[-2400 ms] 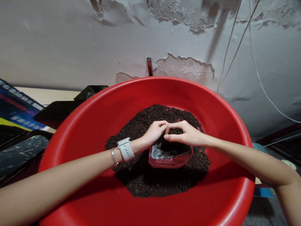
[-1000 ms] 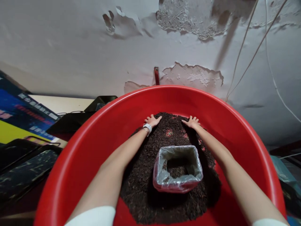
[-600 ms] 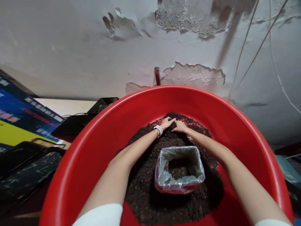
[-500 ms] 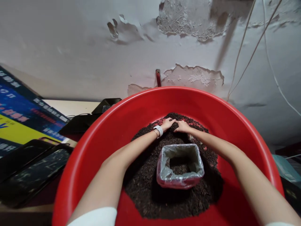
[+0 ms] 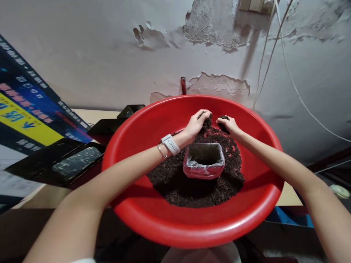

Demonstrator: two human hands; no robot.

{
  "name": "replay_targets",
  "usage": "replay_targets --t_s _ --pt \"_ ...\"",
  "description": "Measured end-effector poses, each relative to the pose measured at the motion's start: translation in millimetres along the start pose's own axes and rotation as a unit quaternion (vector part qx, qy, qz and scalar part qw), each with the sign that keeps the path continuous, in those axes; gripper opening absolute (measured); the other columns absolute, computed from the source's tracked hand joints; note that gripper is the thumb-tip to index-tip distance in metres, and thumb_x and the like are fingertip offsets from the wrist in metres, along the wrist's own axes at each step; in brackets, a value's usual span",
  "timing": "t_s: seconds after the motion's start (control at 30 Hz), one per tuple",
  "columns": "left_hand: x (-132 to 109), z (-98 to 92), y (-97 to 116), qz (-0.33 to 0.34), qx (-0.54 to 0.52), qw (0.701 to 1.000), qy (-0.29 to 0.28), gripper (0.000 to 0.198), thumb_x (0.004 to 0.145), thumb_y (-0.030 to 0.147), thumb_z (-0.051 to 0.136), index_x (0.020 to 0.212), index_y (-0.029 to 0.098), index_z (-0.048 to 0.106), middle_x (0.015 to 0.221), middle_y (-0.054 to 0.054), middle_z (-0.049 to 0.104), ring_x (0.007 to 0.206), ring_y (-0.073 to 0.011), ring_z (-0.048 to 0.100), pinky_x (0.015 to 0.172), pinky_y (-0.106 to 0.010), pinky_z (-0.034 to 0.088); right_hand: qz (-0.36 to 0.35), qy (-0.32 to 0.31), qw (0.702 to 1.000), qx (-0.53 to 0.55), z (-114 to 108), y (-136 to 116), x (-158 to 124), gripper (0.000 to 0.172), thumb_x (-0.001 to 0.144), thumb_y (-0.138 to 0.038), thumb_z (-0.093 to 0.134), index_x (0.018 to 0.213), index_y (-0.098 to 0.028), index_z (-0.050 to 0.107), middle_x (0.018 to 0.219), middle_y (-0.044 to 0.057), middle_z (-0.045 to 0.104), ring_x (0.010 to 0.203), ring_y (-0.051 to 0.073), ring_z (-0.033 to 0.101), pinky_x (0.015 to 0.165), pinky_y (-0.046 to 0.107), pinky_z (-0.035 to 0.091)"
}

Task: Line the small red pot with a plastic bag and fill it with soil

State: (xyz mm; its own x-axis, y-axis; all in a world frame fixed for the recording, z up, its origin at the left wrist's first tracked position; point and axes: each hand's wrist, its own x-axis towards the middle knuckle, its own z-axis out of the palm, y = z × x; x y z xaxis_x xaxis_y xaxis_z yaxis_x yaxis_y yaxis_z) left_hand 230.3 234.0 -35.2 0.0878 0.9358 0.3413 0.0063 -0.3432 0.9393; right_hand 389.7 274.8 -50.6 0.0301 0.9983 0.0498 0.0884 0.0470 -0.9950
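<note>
Dark, crumbly soil (image 5: 175, 186) lies heaped in a large red basin (image 5: 201, 233). A small square container (image 5: 204, 171) lined with clear plastic stands upright on the heap, its inside in shadow. My left hand (image 5: 197, 123), with a white watch at the wrist, is curled round a clump of soil above the heap, behind the container; some crumbs fall below it. To its right, my right hand (image 5: 229, 124) also grips a clump of soil. The two hands are apart, and neither touches the container.
Black trays (image 5: 74, 164) sit on a pale surface left of the basin, beside a blue and yellow printed board (image 5: 30, 113). Behind the basin rises a wall (image 5: 104, 54) with peeling paint. Pale cables (image 5: 270, 62) hang at the right.
Both hands have risen off the heap with soil in them and moved apart. The view has shifted, so that the basin's near rim now shows.
</note>
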Motion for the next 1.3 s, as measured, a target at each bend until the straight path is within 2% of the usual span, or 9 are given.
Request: replay_targets --t_s 0.07,0.17,0.3,0.4,0.53,0.67,0.87,1.3 --pt "-22.4 3.9 3.7 0.017 0.004 0.998 -0.068 0.032 0.080 0.044 0.050 0.095 0.016 0.058 0.086 0.000 0.058 0.080 -0.0134 0.051 0.077 -0.024 0.041 0.020 0.004 0.998 0.054 0.3 0.0 -9.9 0.018 0.054 -0.028 0.064 0.064 -0.018 0.053 0.050 -0.005 0.046 0.044 0.008 0.039 0.038 0.021 0.026" --pt "-40.2 5.5 -4.9 0.030 0.039 0.989 -0.142 0.032 0.080 0.043 0.050 0.095 0.016 0.060 0.093 -0.002 0.060 0.089 -0.0161 0.052 0.085 -0.026 0.040 0.031 0.000 0.996 0.082 5.4 4.8 -19.0 0.019 0.055 -0.032 0.061 0.066 -0.018 0.054 0.050 -0.005 0.047 0.042 0.008 0.040 0.036 0.021 0.025" --pt "-42.2 2.5 -18.7 0.006 0.036 0.984 -0.175 0.033 0.081 0.043 0.049 0.098 0.017 0.060 0.094 -0.002 0.061 0.092 -0.0177 0.053 0.087 -0.028 0.039 0.066 -0.006 0.993 0.102 13.2 20.3 -25.2 0.023 0.055 -0.035 0.060 0.070 -0.018 0.057 0.056 -0.004 0.051 0.045 0.008 0.043 0.036 0.020 0.027" --pt "-41.5 -1.1 -17.7 -0.017 0.031 0.980 -0.194 0.035 0.080 0.044 0.050 0.100 0.017 0.060 0.092 -0.002 0.061 0.088 -0.0178 0.054 0.083 -0.029 0.041 0.091 -0.012 0.990 0.109 15.7 33.1 -26.7 0.021 0.053 -0.033 0.061 0.067 -0.017 0.057 0.056 -0.004 0.052 0.048 0.009 0.045 0.038 0.019 0.029" --pt "-41.3 -5.5 -10.6 -0.021 0.012 0.979 -0.201 0.033 0.081 0.042 0.051 0.100 0.017 0.060 0.093 -0.002 0.062 0.089 -0.0177 0.055 0.085 -0.029 0.041 0.105 -0.008 0.987 0.125 15.4 40.9 -23.8 0.020 0.054 -0.032 0.062 0.065 -0.018 0.054 0.052 -0.004 0.051 0.046 0.008 0.043 0.038 0.020 0.025" --pt "-40.0 -6.6 -12.8 -0.018 0.018 0.982 -0.188 0.031 0.080 0.042 0.051 0.097 0.017 0.060 0.098 -0.002 0.062 0.093 -0.0184 0.054 0.088 -0.029 0.039 0.109 -0.011 0.983 0.144 16.4 37.3 -24.1 0.024 0.054 -0.035 0.063 0.069 -0.018 0.057 0.052 -0.005 0.051 0.044 0.008 0.040 0.037 0.021 0.023" --pt "-41.4 -4.9 -16.6 -0.052 0.022 0.981 -0.187 0.032 0.078 0.043 0.050 0.096 0.018 0.059 0.096 -0.002 0.061 0.091 -0.0186 0.053 0.085 -0.029 0.040 0.135 -0.005 0.977 0.165 22.1 32.1 -33.4 0.025 0.051 -0.035 0.062 0.068 -0.017 0.057 0.052 -0.004 0.054 0.050 0.011 0.048 0.047 0.024 0.038" --pt "-41.6 -3.5 -16.8 -0.053 -0.005 0.980 -0.193 0.032 0.075 0.043 0.053 0.091 0.017 0.061 0.092 -0.002 0.062 0.086 -0.0173 0.053 0.083 -0.028 0.040 0.134 -0.008 0.976 0.174 23.7 31.0 -36.5 0.021 0.052 -0.032 0.063 0.066 -0.017 0.060 0.057 -0.004 0.058 0.056 0.012 0.051 0.053 0.024 0.041"
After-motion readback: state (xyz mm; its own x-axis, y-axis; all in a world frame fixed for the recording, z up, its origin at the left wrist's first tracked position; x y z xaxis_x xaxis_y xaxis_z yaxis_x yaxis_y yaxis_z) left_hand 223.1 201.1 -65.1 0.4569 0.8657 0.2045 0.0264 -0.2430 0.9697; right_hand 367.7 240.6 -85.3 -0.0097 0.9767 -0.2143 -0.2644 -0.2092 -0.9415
